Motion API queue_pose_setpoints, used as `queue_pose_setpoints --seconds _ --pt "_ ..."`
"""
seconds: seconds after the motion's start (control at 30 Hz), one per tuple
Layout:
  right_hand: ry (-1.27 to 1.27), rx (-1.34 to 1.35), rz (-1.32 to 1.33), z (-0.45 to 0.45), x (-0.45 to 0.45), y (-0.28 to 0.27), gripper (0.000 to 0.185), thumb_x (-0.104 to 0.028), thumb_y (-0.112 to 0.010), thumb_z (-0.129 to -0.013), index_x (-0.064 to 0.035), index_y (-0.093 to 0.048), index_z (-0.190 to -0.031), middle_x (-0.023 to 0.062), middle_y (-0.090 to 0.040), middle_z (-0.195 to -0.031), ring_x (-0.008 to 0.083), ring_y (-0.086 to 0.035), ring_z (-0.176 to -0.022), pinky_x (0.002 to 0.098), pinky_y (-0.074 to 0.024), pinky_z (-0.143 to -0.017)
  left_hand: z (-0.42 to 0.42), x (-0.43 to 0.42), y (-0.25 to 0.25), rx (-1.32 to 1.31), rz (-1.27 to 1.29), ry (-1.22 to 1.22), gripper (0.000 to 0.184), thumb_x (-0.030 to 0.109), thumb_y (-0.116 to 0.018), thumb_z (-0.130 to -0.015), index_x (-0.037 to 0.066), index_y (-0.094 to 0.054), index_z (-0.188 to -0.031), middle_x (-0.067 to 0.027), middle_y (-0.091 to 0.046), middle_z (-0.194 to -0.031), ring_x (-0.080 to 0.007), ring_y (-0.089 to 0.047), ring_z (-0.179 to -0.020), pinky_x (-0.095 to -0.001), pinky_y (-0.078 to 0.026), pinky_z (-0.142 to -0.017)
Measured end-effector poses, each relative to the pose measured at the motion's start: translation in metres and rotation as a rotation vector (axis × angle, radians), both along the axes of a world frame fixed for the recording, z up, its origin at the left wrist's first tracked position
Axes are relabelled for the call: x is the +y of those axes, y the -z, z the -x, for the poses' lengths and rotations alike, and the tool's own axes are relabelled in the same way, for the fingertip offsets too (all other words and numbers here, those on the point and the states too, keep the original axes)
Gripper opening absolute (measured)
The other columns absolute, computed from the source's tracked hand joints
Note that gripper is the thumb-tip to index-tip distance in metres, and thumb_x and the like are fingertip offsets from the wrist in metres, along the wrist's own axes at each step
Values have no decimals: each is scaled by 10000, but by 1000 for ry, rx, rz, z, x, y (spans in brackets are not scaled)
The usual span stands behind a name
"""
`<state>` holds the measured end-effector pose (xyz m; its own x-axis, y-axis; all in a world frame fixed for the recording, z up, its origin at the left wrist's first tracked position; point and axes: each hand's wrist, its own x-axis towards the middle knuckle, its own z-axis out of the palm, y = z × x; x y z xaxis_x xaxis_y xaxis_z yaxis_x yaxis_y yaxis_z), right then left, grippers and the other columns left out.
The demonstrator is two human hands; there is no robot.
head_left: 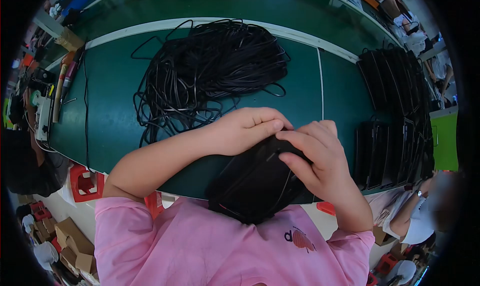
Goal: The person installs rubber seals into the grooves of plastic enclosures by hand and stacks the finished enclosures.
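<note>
A black bag [255, 178], apparently soft, is tilted against my chest at the table's front edge. My left hand [247, 128] curls over its top edge, with the thumb pressed near the corner. Gripping the same edge from the right, my right hand [320, 153] has its thumb on the near face and its fingers bent over the top. The fingertips of both hands almost meet, and what lies under them is partly hidden. Beyond my hands, a large tangled heap of black cords [215, 66] rests on the green table [112, 111].
Rows of black bags [395, 126] stand along the table's right end. Tools, including a long-handled one [62, 83], lie at the left beside a small white device [44, 116]. Red stools [82, 183] and cardboard boxes [75, 243] are below; a co-worker's arm [410, 213] shows at right.
</note>
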<state>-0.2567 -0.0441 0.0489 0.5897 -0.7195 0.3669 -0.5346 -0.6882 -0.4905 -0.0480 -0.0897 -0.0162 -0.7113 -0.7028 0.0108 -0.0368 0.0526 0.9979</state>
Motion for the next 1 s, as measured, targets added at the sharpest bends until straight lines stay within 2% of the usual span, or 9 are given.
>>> queue_pose_setpoints --seconds 0.1,0.17,0.2,0.27,0.4,0.53,0.73,0.8,1.0 --pt "-109 -102 2 14 0 0 361 -143 -739 -763 -34 -666 -1099 65 -580 -825 221 -537 -721 344 -368 -713 -10 3 -19 72 -18 -9 357 276 -449 -1047 47 -580 -1288 -65 -646 -1106 -147 -577 -1092 -294 -440 -957" --pt "-141 -159 -3 19 -1 7 362 -142 -736 -766 -24 -663 -1101 80 -589 -837 231 -545 -728 344 -380 -705 -14 8 -41 -123 -466 110 395 291 -414 -1058 27 -556 -1314 -61 -618 -1191 -142 -547 -1137 -290 -411 -999" --pt "-148 -227 -3 21 -1 9 364 -142 -733 -770 -15 -660 -1103 96 -597 -850 241 -554 -735 344 -392 -698 -4 11 -28 163 -183 122 396 309 -446 -1043 54 -533 -1333 -33 -610 -1089 -88 -541 -1000 -269 -446 -899" --pt "-154 -230 -20 22 1 13 354 -133 -726 -779 -8 -658 -1103 113 -606 -862 254 -562 -735 343 -415 -663 -11 17 -17 131 -250 207 417 199 -458 -1039 27 -423 -1418 -57 -549 -1280 -117 -497 -1169 -291 -405 -997" --pt "-110 -238 -40 20 5 12 344 -119 -720 -781 -11 -659 -1102 118 -618 -858 263 -576 -732 338 -434 -646 -8 30 -22 -72 76 25 310 187 -513 -1000 28 -485 -1264 -178 -611 -1058 -271 -610 -1006 -351 -475 -865" --pt "-65 -193 -16 16 3 12 295 -95 -709 -801 -15 -669 -1082 120 -625 -852 273 -592 -741 338 -456 -656 -11 26 -16 -104 136 24 297 127 -535 -980 39 -480 -1259 -152 -573 -1104 -254 -588 -1013 -351 -471 -867" --pt "115 -130 -169 6 5 7 231 -69 -678 -858 -31 -669 -1086 121 -622 -859 271 -595 -748 338 -470 -667 -21 30 -29 -260 575 -407 201 138 -528 -989 -4 -602 -1109 -124 -606 -1007 -206 -600 -986 -292 -482 -804" --pt "137 -117 -195 5 4 3 226 -73 -677 -860 -31 -669 -1082 120 -620 -856 272 -595 -751 340 -469 -665 -23 42 -54 -146 -169 -329 325 289 -500 -1019 -13 -589 -1101 -136 -639 -1008 -213 -639 -993 -302 -493 -826" --pt "107 -99 -162 -3 -1 2 207 -101 -677 -864 -31 -667 -1059 119 -617 -850 287 -590 -759 352 -470 -663 -6 51 -37 68 -293 -231 364 245 -466 -1040 -15 -545 -1282 -79 -642 -1111 -113 -578 -1038 -267 -461 -911"
